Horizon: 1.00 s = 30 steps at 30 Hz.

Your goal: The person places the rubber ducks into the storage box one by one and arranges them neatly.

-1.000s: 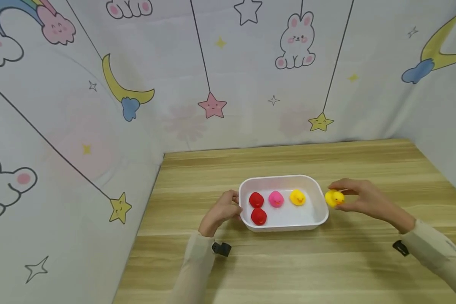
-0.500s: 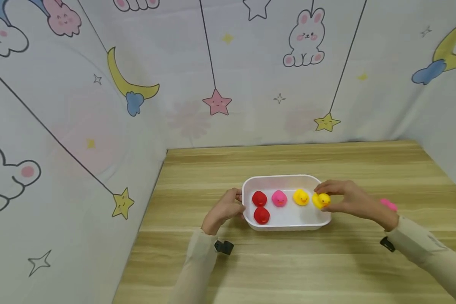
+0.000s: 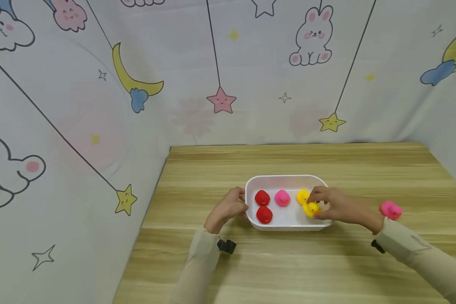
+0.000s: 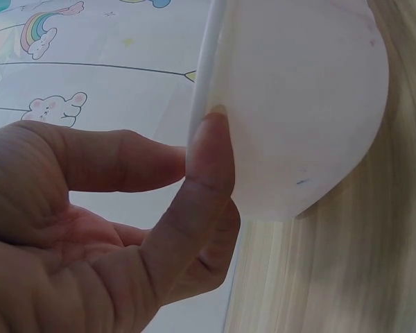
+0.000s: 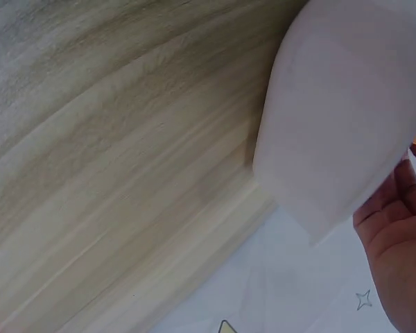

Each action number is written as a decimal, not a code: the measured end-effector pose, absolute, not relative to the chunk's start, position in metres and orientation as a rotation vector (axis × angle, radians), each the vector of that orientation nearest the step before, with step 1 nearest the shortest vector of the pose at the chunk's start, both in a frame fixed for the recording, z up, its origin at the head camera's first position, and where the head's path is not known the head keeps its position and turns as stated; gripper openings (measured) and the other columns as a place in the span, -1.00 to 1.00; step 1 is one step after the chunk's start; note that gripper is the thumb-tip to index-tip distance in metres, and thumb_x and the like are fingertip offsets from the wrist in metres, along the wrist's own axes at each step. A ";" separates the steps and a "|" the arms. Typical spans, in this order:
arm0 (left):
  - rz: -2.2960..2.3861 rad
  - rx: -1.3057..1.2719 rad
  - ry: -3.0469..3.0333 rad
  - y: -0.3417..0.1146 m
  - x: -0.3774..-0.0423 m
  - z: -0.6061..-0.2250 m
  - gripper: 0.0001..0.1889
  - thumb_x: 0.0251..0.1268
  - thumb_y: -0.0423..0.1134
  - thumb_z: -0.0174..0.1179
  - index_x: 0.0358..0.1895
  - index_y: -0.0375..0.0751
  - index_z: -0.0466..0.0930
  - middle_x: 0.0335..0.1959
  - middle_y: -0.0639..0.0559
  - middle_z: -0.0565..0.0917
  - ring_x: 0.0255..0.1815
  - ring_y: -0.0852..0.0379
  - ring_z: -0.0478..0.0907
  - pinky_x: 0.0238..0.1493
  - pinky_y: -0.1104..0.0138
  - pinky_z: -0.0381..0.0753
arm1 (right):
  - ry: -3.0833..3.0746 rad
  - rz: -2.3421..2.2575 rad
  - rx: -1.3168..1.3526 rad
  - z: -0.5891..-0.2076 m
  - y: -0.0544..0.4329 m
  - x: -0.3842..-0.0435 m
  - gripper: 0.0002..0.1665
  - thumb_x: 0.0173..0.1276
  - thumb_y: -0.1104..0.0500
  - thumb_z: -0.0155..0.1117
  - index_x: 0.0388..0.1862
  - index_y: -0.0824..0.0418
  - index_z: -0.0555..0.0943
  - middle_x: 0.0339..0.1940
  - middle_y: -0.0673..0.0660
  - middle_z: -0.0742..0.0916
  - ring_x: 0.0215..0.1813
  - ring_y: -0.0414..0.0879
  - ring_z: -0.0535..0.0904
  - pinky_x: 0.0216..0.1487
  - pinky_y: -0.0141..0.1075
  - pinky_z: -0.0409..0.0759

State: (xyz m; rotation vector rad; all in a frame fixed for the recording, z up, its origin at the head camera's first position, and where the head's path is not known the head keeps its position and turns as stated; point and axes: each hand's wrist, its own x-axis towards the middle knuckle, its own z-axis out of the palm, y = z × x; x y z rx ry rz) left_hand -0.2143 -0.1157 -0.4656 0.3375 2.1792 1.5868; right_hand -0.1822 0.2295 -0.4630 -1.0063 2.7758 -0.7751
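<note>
A white plastic tub [image 3: 285,228] stands on the table in the head view. My left hand [image 3: 226,210] pinches its left rim between thumb and fingers; the left wrist view shows the hand [image 4: 145,215] on the tub's wall [image 4: 305,104]. Over the tub's right part, my right hand [image 3: 343,206] holds a yellow rubber duck [image 3: 310,209] by its fingertips. Just behind it is a second yellow duck [image 3: 302,196]. Two red ducks [image 3: 264,215] and one pink duck [image 3: 282,198] sit further left inside. In the right wrist view, the tub's wall [image 5: 340,118] hides most of the held duck.
Another pink duck [image 3: 390,210] lies on the wooden table [image 3: 281,270], right of the tub and beyond my right wrist. A printed white curtain [image 3: 266,126] rises along the table's back and left side.
My right hand has carried the yellow duck leftward, from outside the tub's right rim to inside it. The pink duck on the table has come into view. The left hand keeps its hold.
</note>
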 end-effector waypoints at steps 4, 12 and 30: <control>1.587 0.330 2.179 -0.115 -0.215 -0.467 -0.49 0.02 -0.70 0.05 0.15 -0.73 0.34 -0.15 -0.36 0.47 -0.54 0.09 0.48 -0.52 0.23 0.76 | 2.757 -0.668 -0.989 -0.468 0.226 -0.183 -0.65 0.14 0.15 0.58 -0.09 0.19 0.75 -0.23 -0.15 0.60 -0.29 -0.22 0.49 -0.33 -0.38 0.62; 1.594 0.308 2.161 -0.115 -0.214 -0.464 -0.48 0.01 -0.70 0.05 0.16 -0.73 0.33 -0.16 -0.35 0.46 -0.52 0.08 0.49 -0.50 0.22 0.77 | 2.781 -0.582 -0.994 -0.477 0.220 -0.186 -0.68 0.10 0.13 0.60 -0.18 0.22 0.77 -0.37 -0.16 0.53 -0.41 -0.23 0.42 -0.44 -0.44 0.49; 1.624 0.285 2.123 -0.113 -0.213 -0.466 -0.47 0.06 -0.70 0.07 0.20 -0.72 0.29 -0.18 -0.30 0.43 -0.52 0.08 0.47 -0.51 0.27 0.74 | 2.713 -0.557 -1.140 -0.468 0.220 -0.187 -0.71 0.01 0.39 0.48 -0.21 0.30 0.74 -0.35 -0.03 0.64 -0.38 -0.20 0.47 -0.40 -0.40 0.55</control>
